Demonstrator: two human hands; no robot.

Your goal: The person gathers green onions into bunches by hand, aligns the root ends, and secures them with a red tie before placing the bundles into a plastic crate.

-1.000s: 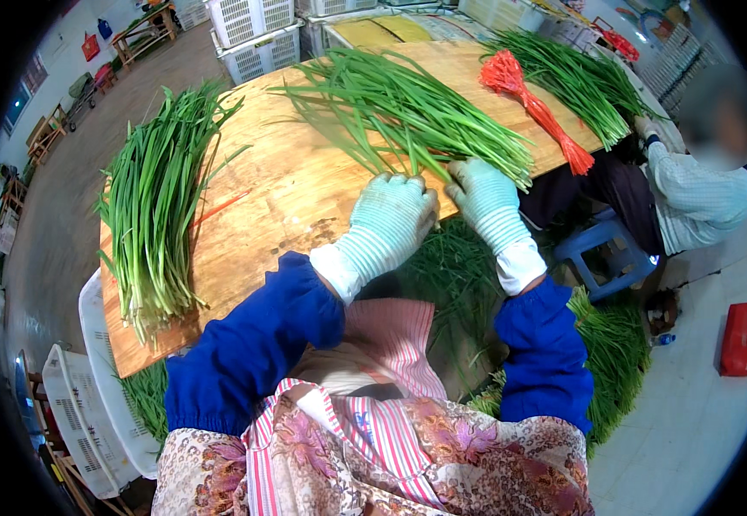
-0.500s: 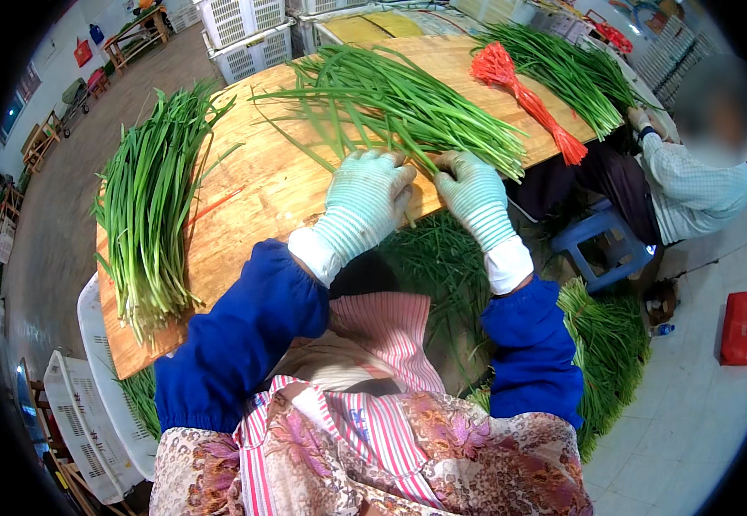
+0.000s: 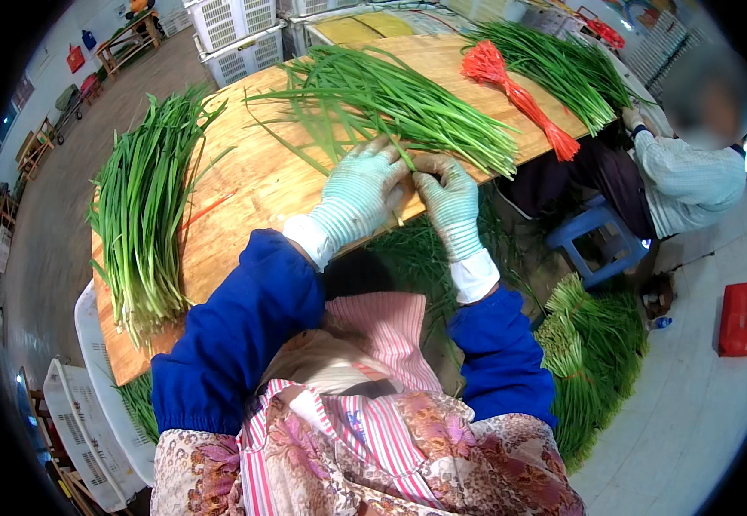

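Both my hands wear striped pale green gloves and work close together at the board's near edge. My left hand [image 3: 361, 185] is closed around a few garlic chives, whose pale lower ends poke out below its fingers. Pinched at the same small stalks [image 3: 404, 155] is my right hand [image 3: 451, 205], thumb and fingers together. Just beyond them lies a loose pile of garlic chives [image 3: 408, 103], leaves to the left and pale ends to the right. Another pile of chives [image 3: 146, 215] rests at the board's left end.
A bundle of red ties [image 3: 520, 99] lies on the wooden board [image 3: 244, 185], beside more chives [image 3: 554, 73]. At the right sits a person [image 3: 691, 172] near a blue stool [image 3: 601, 241]. Tied chives [image 3: 597, 370] are on the floor. White crates [image 3: 240, 39] stand behind.
My right hand and forearm have moved left, closer to my left hand. More of the chives on the floor at my right now shows.
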